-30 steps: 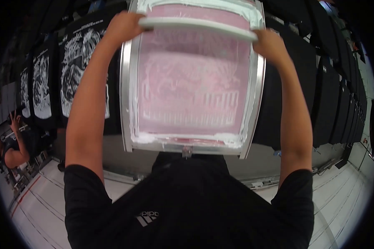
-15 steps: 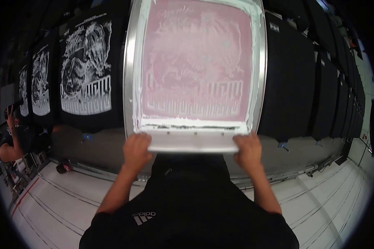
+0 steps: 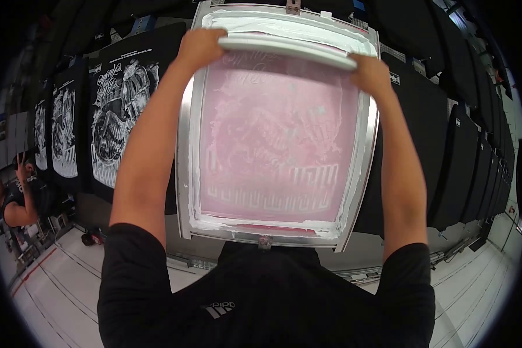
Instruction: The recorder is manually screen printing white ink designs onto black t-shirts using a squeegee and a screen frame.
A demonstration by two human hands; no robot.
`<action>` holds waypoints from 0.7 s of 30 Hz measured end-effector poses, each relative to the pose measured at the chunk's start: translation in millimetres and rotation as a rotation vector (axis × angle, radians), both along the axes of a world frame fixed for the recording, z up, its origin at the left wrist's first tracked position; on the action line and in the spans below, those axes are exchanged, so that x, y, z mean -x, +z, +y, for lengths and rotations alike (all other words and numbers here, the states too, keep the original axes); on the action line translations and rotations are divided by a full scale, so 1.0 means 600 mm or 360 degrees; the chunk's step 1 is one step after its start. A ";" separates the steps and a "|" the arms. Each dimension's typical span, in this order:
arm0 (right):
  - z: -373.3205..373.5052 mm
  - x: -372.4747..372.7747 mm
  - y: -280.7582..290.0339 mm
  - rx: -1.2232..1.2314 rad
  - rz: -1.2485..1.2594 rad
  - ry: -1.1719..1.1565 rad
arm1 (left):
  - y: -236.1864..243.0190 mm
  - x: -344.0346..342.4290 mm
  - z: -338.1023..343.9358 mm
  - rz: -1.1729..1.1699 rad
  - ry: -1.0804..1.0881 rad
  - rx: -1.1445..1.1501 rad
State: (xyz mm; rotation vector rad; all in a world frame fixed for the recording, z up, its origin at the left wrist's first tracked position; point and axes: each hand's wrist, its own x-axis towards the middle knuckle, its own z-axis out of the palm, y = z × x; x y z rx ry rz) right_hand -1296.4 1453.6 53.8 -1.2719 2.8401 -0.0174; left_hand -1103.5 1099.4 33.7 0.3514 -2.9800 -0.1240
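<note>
A long pale squeegee (image 3: pixel 290 53) spans the far part of a screen-printing screen (image 3: pixel 182 168), and both my arms reach out to it. My left hand (image 3: pixel 203 47) is wrapped round its left end. At the other end my right hand (image 3: pixel 371 74) grips it the same way. The screen's pink mesh (image 3: pixel 267 139) carries a faint artwork with a maze-like border near me. White ink (image 3: pixel 296 28) lies thick beyond the squeegee and streaks the inner edges. Whether the squeegee's blade touches the mesh cannot be seen.
Black shirts with white prints (image 3: pixel 122 122) lie on platens to the left. Plain black shirts (image 3: pixel 414 127) line the right side. Metal clamps (image 3: pixel 265 242) hold the screen at its near and far ends. Another person (image 3: pixel 23 200) stands at the far left, one hand raised.
Both hands have carried the squeegee from the screen's near end to its far end. My arms are now stretched out, and more of the frame's near edge shows.
</note>
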 end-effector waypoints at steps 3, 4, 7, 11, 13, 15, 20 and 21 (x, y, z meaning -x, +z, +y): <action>-0.042 0.106 0.018 -0.0248 -0.0014 0.0104 | 0.033 0.080 -0.034 -0.0122 -0.0077 -0.0095; -0.038 0.120 0.016 -0.0172 0.0037 0.0158 | 0.041 0.090 -0.037 -0.0123 -0.0108 -0.0060; 0.024 0.065 0.026 -0.0020 -0.0094 0.0092 | 0.067 0.034 0.010 -0.0205 -0.0032 -0.0184; 0.181 -0.305 0.123 -0.0161 -0.0421 -0.0061 | 0.121 -0.313 0.180 -0.0462 0.0100 -0.0406; 0.266 -0.440 0.131 -0.0122 -0.0605 0.0065 | 0.122 -0.479 0.265 -0.0449 -0.0081 -0.0564; 0.321 -0.536 0.113 -0.0031 -0.0627 0.0033 | 0.112 -0.569 0.333 -0.0336 -0.0147 -0.0626; 0.328 -0.577 0.080 -0.0145 -0.0722 -0.0029 | 0.073 -0.610 0.368 -0.0324 -0.0062 -0.0643; 0.328 -0.573 0.076 -0.0179 -0.0769 -0.0017 | 0.070 -0.618 0.370 -0.0315 -0.0060 -0.0641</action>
